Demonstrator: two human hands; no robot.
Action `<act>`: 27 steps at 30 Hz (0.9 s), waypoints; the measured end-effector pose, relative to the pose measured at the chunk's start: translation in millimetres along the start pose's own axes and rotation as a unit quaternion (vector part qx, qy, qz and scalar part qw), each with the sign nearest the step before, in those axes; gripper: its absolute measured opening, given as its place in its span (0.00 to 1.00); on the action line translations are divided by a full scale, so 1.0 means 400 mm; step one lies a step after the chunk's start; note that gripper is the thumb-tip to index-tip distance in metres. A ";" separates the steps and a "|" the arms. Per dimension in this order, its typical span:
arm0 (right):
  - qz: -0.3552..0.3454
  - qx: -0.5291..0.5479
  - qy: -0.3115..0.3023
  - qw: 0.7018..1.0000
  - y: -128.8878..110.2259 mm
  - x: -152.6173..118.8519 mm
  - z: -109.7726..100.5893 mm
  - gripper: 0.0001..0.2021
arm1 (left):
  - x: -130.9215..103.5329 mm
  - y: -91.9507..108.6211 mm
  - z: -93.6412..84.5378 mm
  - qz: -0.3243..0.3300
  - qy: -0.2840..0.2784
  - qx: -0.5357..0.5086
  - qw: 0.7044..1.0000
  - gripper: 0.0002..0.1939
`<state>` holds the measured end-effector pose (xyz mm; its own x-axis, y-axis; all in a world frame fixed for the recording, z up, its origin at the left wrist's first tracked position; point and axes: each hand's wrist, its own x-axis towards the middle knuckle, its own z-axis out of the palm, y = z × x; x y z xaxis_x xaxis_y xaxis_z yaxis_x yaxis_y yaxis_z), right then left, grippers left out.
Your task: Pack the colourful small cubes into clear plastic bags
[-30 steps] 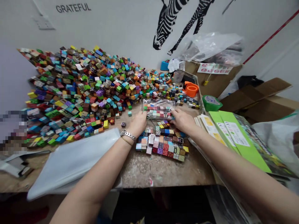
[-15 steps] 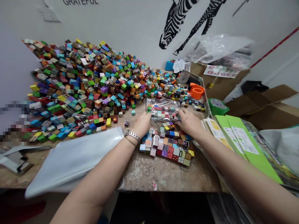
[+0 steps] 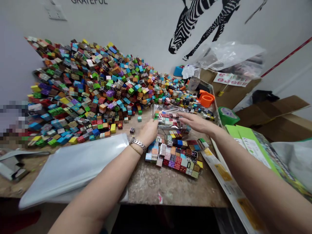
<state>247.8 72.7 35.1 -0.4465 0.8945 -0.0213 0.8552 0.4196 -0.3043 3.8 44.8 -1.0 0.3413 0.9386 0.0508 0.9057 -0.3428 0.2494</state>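
Observation:
A clear plastic bag with rows of small patterned cubes inside lies flat at the middle of the table. My left hand, with a metal watch at its wrist, grips the bag's left edge, fingers closed. Over the right part of the bag, my right hand stretches its fingers out flat, touching or just above the plastic; I cannot tell which. Just in front of the bag, more patterned cubes lie packed side by side in a loose block.
A large heap of cubes fills the back left. Flat clear plastic sheets lie front left. At right are an orange tape holder, a green tape roll, green packaging, a white-and-yellow strip and cardboard boxes.
My right hand has left the bag's right edge and moved up onto its top, fingers straightened. The white-and-yellow strip has shifted toward the front. My left hand keeps its grip.

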 end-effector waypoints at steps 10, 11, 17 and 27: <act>0.046 -0.127 -0.020 0.991 0.003 0.126 0.078 0.17 | 0.002 -0.002 0.008 0.002 0.010 -0.005 1.000 0.15; 0.050 -0.130 -0.017 0.990 0.005 0.127 0.084 0.16 | 0.003 -0.002 0.010 0.004 0.010 -0.006 1.000 0.15; 0.062 -0.133 -0.013 0.989 0.000 0.110 0.098 0.16 | 0.011 -0.004 0.023 -0.008 0.007 -0.017 1.000 0.13; 0.031 -0.112 0.026 0.993 -0.031 0.130 0.080 0.19 | 0.015 0.000 0.020 -0.018 0.000 -0.027 0.999 0.13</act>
<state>205.5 109.1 7.5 -0.3823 0.9238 0.0187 0.9202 0.3825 -0.0837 7.8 50.1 -8.4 0.3085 0.9503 0.0415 0.9028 -0.3063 0.3020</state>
